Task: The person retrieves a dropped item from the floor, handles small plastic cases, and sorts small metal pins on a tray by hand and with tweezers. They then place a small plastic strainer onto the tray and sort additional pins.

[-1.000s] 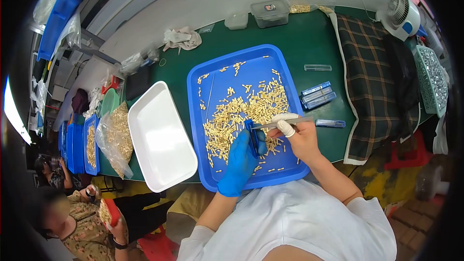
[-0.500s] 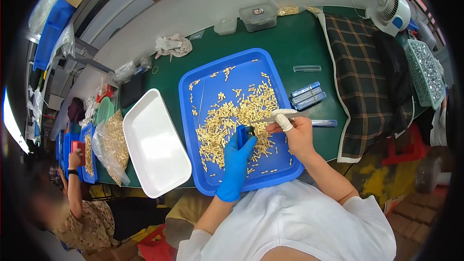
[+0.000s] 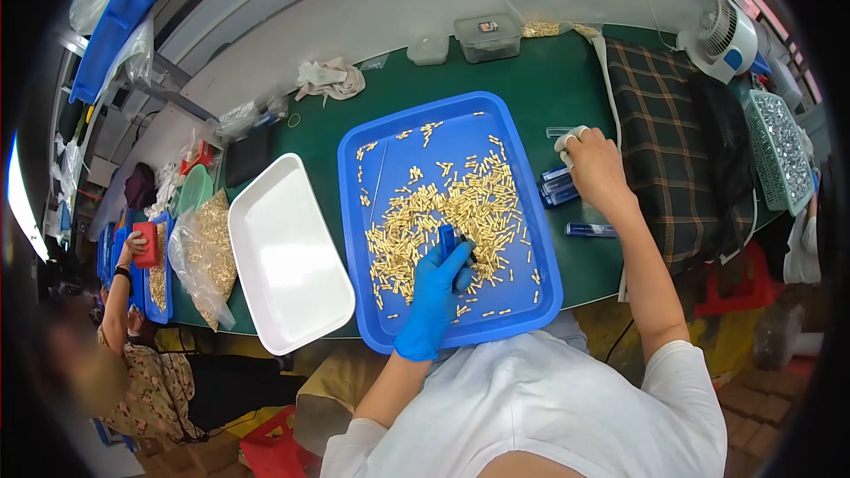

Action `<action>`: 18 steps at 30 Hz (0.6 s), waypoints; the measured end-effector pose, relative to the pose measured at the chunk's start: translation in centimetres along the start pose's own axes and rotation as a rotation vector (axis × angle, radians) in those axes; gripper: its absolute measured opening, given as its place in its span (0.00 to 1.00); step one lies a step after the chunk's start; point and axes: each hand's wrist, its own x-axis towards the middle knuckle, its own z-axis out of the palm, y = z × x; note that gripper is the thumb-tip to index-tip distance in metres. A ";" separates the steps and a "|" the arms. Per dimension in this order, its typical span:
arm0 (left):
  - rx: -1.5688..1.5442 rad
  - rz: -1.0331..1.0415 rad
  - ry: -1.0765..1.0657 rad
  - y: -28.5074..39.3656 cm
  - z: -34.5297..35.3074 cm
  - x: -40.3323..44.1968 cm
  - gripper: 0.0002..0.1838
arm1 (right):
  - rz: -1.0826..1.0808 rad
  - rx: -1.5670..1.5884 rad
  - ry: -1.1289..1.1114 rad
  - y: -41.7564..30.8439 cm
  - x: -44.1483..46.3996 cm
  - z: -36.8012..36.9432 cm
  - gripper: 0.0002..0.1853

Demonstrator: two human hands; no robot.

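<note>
Two hands are positioned over the green surface (image 3: 531, 62). The left hand (image 3: 428, 294), in a blue glove, is closed on a blue holder (image 3: 447, 239) above the near half of the blue tray (image 3: 460, 133). Brass pins (image 3: 403, 221) lie loose in this tray, most densely across its middle. The white tray (image 3: 292, 257) is just left of the blue tray; a plastic bag (image 3: 212, 252) of brass pieces is farther left. Right of the blue tray, a single case (image 3: 591, 230) lies nearer than the blue packs (image 3: 558, 188). Beside the packs, the right hand (image 3: 595, 166) has curled fingers with white covers; whether it grips anything cannot be told. Plaid cloth (image 3: 664, 124) lies to its right. A clear container (image 3: 487, 40) and a fan (image 3: 722, 35) stand toward the far side.
</note>
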 end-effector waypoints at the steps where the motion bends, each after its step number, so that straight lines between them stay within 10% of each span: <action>1: -0.012 -0.008 -0.015 -0.1 -0.1 0.0 0.08 | 0.009 -0.064 -0.060 0.2 0.2 0.1 0.17; 5: -0.048 -0.013 -0.050 -0.1 -0.3 0.2 0.08 | -0.194 0.047 0.295 -0.8 -1.0 0.3 0.15; 11: 0.008 -0.031 -0.084 0.0 0.6 0.2 0.11 | -0.257 0.649 -0.258 -9.3 -5.5 0.2 0.18; 18: 0.211 0.083 -0.174 5.4 -0.3 0.8 0.15 | -0.183 0.804 -0.111 -8.9 -5.2 2.7 0.19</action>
